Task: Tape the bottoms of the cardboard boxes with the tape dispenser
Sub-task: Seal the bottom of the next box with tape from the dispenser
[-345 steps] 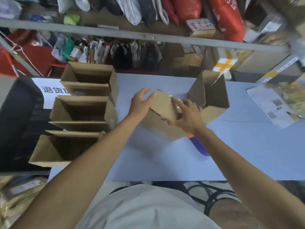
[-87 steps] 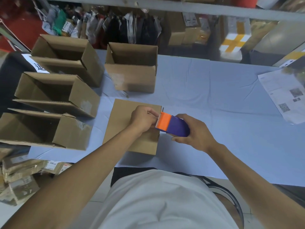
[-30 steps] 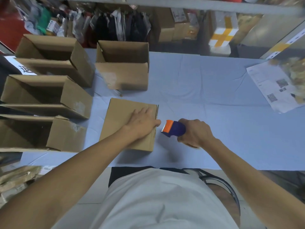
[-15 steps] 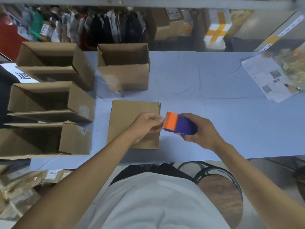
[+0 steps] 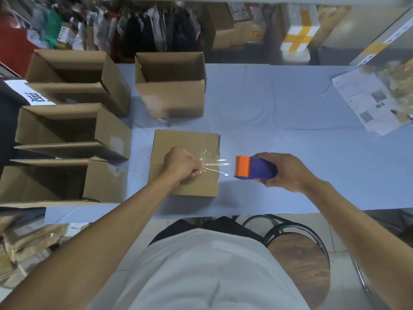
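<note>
The left hand (image 5: 181, 163) pinches the free end of a clear strip of tape (image 5: 212, 165), its grip pressed together on the film above the top of the upturned box (image 5: 185, 162). The right hand (image 5: 283, 171) wraps closed around the purple body of the tape dispenser (image 5: 254, 168), whose orange end points left toward the box. The strip stretches between the two hands across the box's right edge, and the dispenser hangs just off that edge, over bare worktop (image 5: 290, 121).

The box being taped lies closed face up near the front edge of the blue-covered worktop. Behind it stands an open box (image 5: 171, 86), close but apart. To the left, three more open boxes (image 5: 73, 130) lie in a column with their flaps out, the nearest one just beside the taped box and filling the left side.

A white sign (image 5: 35, 95) with a large black Chinese character sits at the far left, partly hidden by the boxes. At the right edge lies a printed sheet (image 5: 368, 101) with square codes; its small text is too blurred to read.

The middle and right of the worktop lie open between the dispenser and the sheet. A round stool (image 5: 299, 260) with a metal frame stands below the front edge, to the person's right.
</note>
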Tool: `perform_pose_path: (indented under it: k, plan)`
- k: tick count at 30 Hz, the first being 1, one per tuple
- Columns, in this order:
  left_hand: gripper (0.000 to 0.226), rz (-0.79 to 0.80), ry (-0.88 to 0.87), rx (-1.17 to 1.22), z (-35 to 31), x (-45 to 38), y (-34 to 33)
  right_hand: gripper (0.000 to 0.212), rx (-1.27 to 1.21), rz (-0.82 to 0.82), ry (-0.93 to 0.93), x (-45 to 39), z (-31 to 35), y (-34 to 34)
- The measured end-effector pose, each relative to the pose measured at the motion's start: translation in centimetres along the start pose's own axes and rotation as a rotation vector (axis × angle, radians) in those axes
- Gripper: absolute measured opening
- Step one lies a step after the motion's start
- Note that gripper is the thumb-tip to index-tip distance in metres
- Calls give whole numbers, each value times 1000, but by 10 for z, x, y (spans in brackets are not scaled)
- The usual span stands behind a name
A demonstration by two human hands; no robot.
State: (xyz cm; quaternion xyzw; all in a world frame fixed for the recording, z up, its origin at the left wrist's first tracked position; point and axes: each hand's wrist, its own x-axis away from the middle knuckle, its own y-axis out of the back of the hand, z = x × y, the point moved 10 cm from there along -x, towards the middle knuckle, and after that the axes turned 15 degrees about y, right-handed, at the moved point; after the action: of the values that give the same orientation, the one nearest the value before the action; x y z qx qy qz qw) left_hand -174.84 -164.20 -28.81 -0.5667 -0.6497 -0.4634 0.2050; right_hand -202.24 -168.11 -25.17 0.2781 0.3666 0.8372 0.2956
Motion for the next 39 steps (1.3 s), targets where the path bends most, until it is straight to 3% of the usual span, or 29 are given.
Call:
perform_pose_path:
  k: [4,8,10,12,14,15,20,23,26,29,32,35,37,39]
  plan:
    - [22,-125,-4,-253,-5,-2,-2,59,30,87,-32,-7,-9,-17]
    - [53,-446,-73,-848,-30,2,10,56,33,134,-55,-10,-11,-34]
    - [46,-436,-227,-940,-40,3,1,58,70,144,-53,-14,-9,-39]
    - [27,-180,-406,-804,-39,7,-32,58,121,176,-48,-21,-4,-45]
    - [27,143,-337,-513,-27,11,-58,51,102,208,-66,-32,3,-54]
    - [29,196,-299,-445,-24,11,-62,45,94,228,-93,-37,5,-57]
    - [24,56,-440,-687,-25,15,-69,28,249,339,-247,-37,-8,-49]
    - [23,-23,-385,-692,-23,10,-74,39,136,190,-285,-28,-18,-34]
    - [14,-67,-484,-795,-29,18,-83,62,142,30,-254,-25,-22,-23]
    - [32,-159,-602,-753,-32,30,-77,61,206,-96,-153,-28,-16,-30]
    - [15,-291,-615,-564,-33,42,-63,48,181,-118,-101,-34,-8,-52]
    - [18,-348,-611,-516,-30,47,-64,28,327,-182,-76,-43,2,-51]
    - [18,-355,-620,-472,-27,47,-61,30,358,-256,84,-57,23,-34]
    - [21,-335,-626,-440,-23,48,-59,51,355,-132,348,-80,54,-34]
